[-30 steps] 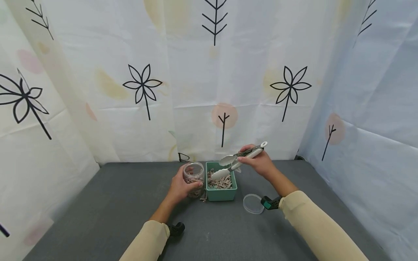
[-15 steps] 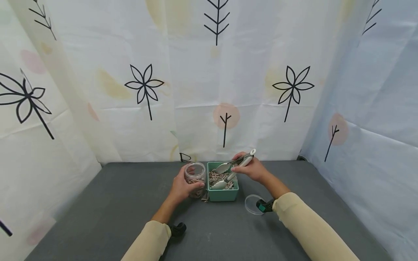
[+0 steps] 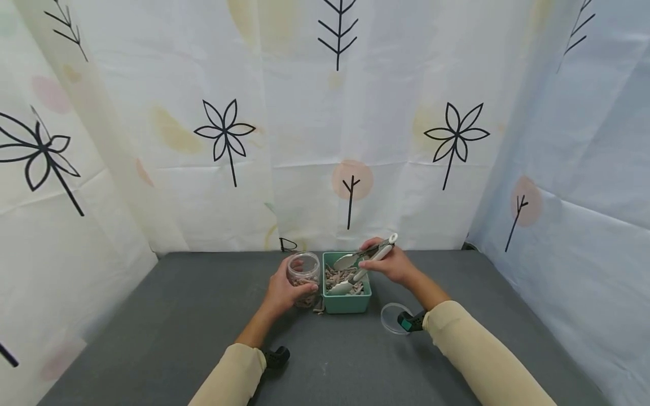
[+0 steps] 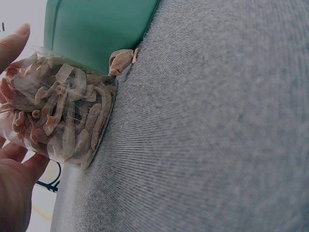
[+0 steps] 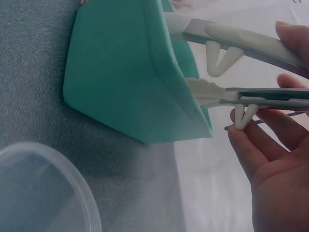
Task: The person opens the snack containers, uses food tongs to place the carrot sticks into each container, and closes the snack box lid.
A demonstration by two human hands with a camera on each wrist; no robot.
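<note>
My left hand [image 3: 282, 290] grips a clear jar [image 4: 58, 111] that is well filled with dried, pinkish-beige strips and stands on the table. Right beside the jar is a green bin [image 3: 347, 304] holding more of these strips [image 3: 339, 276]. In my right hand [image 3: 393, 262] are white and grey tongs [image 3: 378, 255], their arms spread apart and their white heads down inside the bin. The right wrist view shows the tong arms [image 5: 246, 46] passing over the bin's rim, with the fingers around them. A few loose pieces [image 4: 120, 62] lie on the table between jar and bin.
A round clear lid [image 3: 393, 319] lies on the dark grey table [image 3: 203, 327], right of the bin and near my right wrist. A patterned white curtain [image 3: 294, 141] hangs behind the table's far edge and along both sides.
The tongs and my right hand have moved left and down, bringing the tong heads lower into the bin. Over the last half second they stay almost still. My left hand keeps its hold on the jar.
</note>
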